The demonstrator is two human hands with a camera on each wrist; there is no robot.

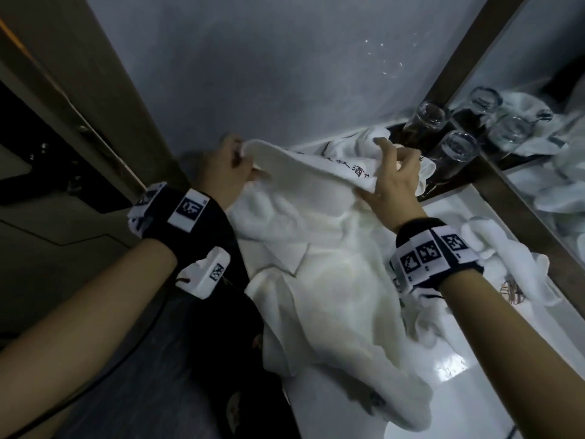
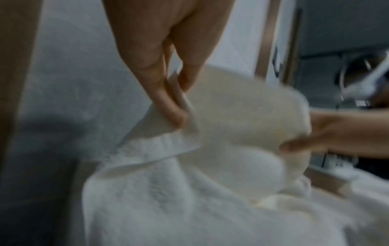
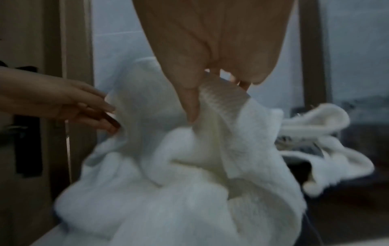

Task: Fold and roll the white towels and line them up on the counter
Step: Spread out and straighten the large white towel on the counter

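Towel edge stretched between both hands above the bench

Towel (image 1: 319, 274) fabric is held up by its top hem, whose long axis runs left to right between the two hands. The left hand (image 1: 223, 171) is pinched on the left end of the hem, thumb against fingers, as is confirmed in the left wrist view. The right hand (image 1: 391, 182) is clamped on the right end, near dark embroidered lettering (image 1: 354, 167), with the cloth caught between thumb and fingers. Below the grip the cloth hangs crumpled, its lower part draped over the front edge of the white bench (image 1: 449, 369). Neither hand is nearer; the hem is shared evenly, so a fold would likely be made by one end being brought across to the other.

One towel is held. At least two more loose white towels are counted: one bunched behind the right hand (image 1: 357, 142), one heaped at the right of the bench (image 1: 506, 264). No rolled towel is seen. Two glasses (image 1: 425, 122) stand on a dark tray at the back, doubled in the mirror (image 1: 544, 90).
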